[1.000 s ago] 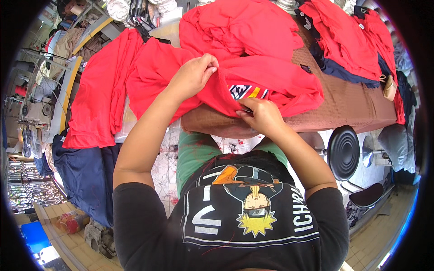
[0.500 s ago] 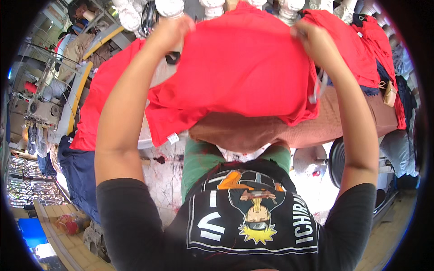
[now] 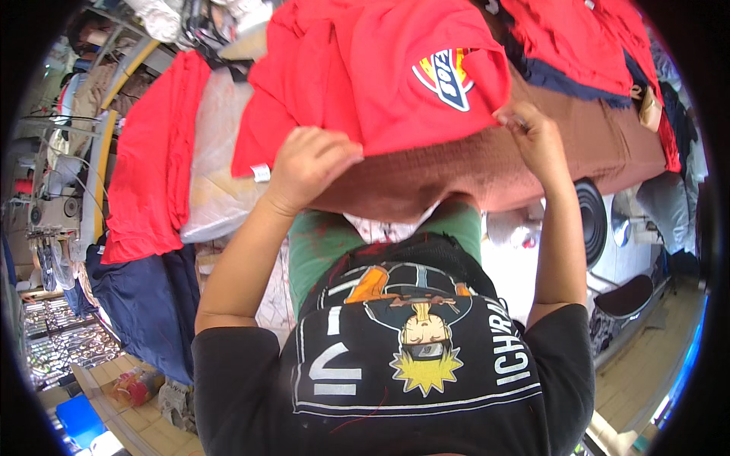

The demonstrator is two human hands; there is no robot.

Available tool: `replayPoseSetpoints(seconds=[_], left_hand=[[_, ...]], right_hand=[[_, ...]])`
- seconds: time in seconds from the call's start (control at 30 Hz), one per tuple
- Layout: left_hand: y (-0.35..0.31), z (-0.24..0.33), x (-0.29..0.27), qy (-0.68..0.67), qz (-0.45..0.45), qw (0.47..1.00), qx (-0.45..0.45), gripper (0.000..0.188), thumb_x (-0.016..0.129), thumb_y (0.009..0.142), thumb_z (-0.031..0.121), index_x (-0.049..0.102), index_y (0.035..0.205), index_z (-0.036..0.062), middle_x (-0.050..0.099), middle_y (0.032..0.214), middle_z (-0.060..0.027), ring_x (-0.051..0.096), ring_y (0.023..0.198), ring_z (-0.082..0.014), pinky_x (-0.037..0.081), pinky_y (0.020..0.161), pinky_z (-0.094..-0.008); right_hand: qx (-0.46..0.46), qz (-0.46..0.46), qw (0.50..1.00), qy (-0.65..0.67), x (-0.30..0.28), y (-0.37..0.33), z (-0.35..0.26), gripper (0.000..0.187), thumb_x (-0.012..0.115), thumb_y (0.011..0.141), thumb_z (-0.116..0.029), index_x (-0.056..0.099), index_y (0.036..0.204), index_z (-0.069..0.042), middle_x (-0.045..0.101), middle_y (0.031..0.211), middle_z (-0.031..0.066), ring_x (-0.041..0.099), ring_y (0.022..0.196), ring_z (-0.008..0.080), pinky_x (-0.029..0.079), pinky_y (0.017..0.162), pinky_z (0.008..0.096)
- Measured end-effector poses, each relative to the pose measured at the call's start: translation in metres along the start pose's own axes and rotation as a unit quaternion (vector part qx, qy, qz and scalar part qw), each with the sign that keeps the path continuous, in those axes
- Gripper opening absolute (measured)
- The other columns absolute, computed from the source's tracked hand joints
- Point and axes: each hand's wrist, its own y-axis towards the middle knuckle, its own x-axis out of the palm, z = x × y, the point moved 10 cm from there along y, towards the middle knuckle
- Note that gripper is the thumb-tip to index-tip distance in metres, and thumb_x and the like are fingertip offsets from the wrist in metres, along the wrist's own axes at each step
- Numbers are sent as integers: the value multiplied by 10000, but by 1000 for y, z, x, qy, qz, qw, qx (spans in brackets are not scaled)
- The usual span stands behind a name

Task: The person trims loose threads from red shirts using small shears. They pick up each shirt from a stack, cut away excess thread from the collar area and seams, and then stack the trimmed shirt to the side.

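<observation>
A red garment (image 3: 327,83), with a colourful printed patch near its right side and a small white label at the lower left, lies spread over a brown cloth-covered surface (image 3: 426,182). My left hand (image 3: 312,167) is closed at its near hem, fingertips pressed together on the cloth. Farther right, my right hand (image 3: 538,140) pinches the garment's right corner between thumb and fingers. Something small and dark shows among the right fingers; its kind cannot be made out.
Folded red cloth (image 3: 156,152) lies left beside a clear plastic-wrapped bundle (image 3: 217,159). More red garments (image 3: 566,49) and dark blue cloth are piled at the far right. Dark blue fabric (image 3: 144,304) hangs at left, near sewing machines (image 3: 57,211). A round black stool seat (image 3: 589,220) stands right.
Both hands have come down and nearer from their raised position at the far side. The red garment has turned, its printed patch now showing, and lies flatter on the brown surface.
</observation>
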Motion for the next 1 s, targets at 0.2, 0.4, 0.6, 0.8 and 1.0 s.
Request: replayPoseSetpoints(seconds=[0.2,0.4,0.6,0.8,1.0], left_hand=[[-50,-11,18,-89,70,972,-204,57,705,822,57,703,874,34,672,861,-96,645,755,-210,500,690,-319],[-14,-11,62,-278,49,906,-317,156,656,856,59,693,1005,34,694,975,-111,677,896,-228,526,801,-290],[8,-9,117,-257,-23,916,-307,550,734,794,108,535,1306,92,543,1290,-122,592,1093,-234,469,951,-341],[-16,-12,124,-198,-94,922,-319,818,802,723,190,385,1420,96,408,1398,-150,585,1038,-245,475,936,-362],[19,-11,112,-244,-89,944,-201,491,708,807,171,572,1279,154,459,1360,-105,551,1038,-261,456,937,-387]], right_hand=[[92,-34,995,20,26,-34,7,150,644,874,-109,695,1007,-64,667,958,125,660,858,249,492,754,305],[38,-84,993,73,76,-17,-21,159,649,869,-136,697,1005,-71,676,980,95,659,858,253,501,772,331],[45,-126,988,74,122,-7,-22,220,700,837,-129,672,1025,-20,658,896,106,618,784,179,482,727,296],[174,-181,946,205,125,-29,2,143,663,883,-130,646,911,9,649,743,46,581,687,103,472,665,265],[162,-171,941,245,123,-37,0,114,635,887,-113,659,894,-2,667,715,81,612,653,136,483,650,282]])
